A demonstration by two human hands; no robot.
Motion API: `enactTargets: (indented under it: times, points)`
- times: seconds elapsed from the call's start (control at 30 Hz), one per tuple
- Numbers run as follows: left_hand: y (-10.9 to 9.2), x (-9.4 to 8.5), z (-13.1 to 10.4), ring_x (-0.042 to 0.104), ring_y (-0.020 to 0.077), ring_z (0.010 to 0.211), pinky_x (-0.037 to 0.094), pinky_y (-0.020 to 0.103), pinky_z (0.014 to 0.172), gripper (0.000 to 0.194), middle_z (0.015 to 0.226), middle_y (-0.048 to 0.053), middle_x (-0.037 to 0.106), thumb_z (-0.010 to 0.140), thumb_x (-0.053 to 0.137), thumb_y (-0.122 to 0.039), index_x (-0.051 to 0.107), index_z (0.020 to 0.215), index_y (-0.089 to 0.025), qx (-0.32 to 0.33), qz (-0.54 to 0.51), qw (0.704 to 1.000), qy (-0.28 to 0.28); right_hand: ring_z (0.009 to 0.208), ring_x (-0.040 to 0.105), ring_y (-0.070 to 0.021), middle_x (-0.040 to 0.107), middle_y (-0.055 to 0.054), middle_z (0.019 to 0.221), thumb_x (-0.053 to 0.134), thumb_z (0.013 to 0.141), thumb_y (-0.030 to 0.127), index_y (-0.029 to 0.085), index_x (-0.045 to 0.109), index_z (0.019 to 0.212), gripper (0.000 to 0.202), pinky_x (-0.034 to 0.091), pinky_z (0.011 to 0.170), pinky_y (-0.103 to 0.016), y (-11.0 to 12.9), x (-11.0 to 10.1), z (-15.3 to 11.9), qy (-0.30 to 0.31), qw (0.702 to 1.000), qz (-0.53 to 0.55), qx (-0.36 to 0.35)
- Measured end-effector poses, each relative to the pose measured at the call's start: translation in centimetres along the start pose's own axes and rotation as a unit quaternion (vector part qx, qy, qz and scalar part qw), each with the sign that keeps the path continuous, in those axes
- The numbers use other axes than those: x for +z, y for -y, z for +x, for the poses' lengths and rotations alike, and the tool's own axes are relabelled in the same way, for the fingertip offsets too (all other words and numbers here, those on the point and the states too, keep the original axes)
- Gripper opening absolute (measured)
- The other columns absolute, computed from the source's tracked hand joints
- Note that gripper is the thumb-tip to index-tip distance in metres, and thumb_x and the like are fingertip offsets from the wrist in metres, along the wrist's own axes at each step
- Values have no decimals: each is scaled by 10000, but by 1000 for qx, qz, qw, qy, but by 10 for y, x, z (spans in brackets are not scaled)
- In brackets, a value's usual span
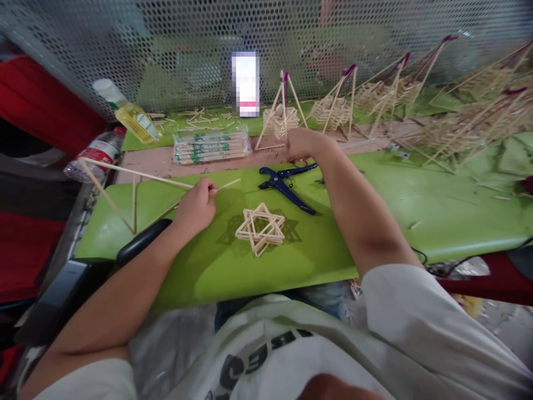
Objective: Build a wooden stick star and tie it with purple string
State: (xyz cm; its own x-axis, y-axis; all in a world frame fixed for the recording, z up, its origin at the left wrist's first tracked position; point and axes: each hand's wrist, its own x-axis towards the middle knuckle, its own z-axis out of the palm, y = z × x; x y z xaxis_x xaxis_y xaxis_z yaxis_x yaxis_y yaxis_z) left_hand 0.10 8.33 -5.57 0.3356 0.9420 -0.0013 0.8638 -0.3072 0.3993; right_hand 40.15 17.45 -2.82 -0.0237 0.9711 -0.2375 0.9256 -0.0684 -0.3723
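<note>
My left hand (200,204) is closed around a thin wooden stick (229,184), whose tip pokes out to the right; a triangular stick frame (107,203) extends to its left. My right hand (300,145) reaches to the base of a small stick pyramid (283,105) with a purple tie at its top. Its fingers are bent downward, and whatever they hold is hidden. Between my arms, a six-pointed star of stacked sticks (260,229) lies on the green table (308,255). Blue-handled cutters (287,189) rest just below my right hand.
Packaged sticks (210,147), an oil bottle (129,114) and a red-labelled bottle (97,153) are at the back left. More stick pyramids (335,108) line the back right. A lit screen (245,83) stands by the perforated metal panel (183,61). A black object (144,241) lies by my left forearm.
</note>
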Motion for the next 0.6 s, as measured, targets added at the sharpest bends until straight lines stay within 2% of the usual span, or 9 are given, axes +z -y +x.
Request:
enactTargets:
  times: [0.17, 0.3, 0.47, 0.53, 0.6]
  points:
    - [-2, -2, -2, 687, 275, 943, 565, 412, 908, 222, 1141, 120, 776, 1136, 486, -309, 676, 1221, -231, -6, -18, 1000, -2, 816, 677, -242, 572, -41, 625, 977, 864, 240, 218, 584, 626, 459, 559, 837, -421, -12, -20, -6, 10, 997, -76, 2]
    - [-3, -1, -3, 684, 273, 953, 567, 413, 912, 220, 1138, 116, 783, 1140, 495, -320, 680, 1228, -237, -13, -28, 1000, 4, 801, 682, -234, 560, -38, 624, 973, 906, 236, 198, 579, 626, 485, 562, 853, -441, -9, -22, -10, -12, 993, -115, 25]
    - [-4, -2, -3, 697, 283, 980, 550, 408, 900, 209, 1152, 127, 786, 1143, 493, -310, 671, 1219, -232, -14, -33, 999, 12, 837, 754, -258, 723, -85, 766, 1046, 878, 391, 158, 738, 765, 403, 636, 841, -448, -7, -16, -11, 12, 991, -130, 32]
    - [-5, -3, -3, 692, 282, 957, 534, 403, 878, 195, 1134, 129, 786, 1141, 496, -309, 664, 1205, -230, -13, -34, 999, 15, 877, 782, -290, 796, -130, 893, 1069, 857, 481, 139, 801, 854, 434, 664, 835, -476, -11, -15, -11, 32, 990, -134, 33]
    - [-5, -3, -3, 683, 280, 931, 521, 404, 863, 180, 1125, 132, 788, 1140, 500, -304, 657, 1187, -229, -13, -36, 999, 17, 957, 805, -335, 837, -185, 1073, 1069, 849, 592, 116, 846, 978, 541, 685, 857, -516, -16, -12, -11, 23, 989, -145, 3]
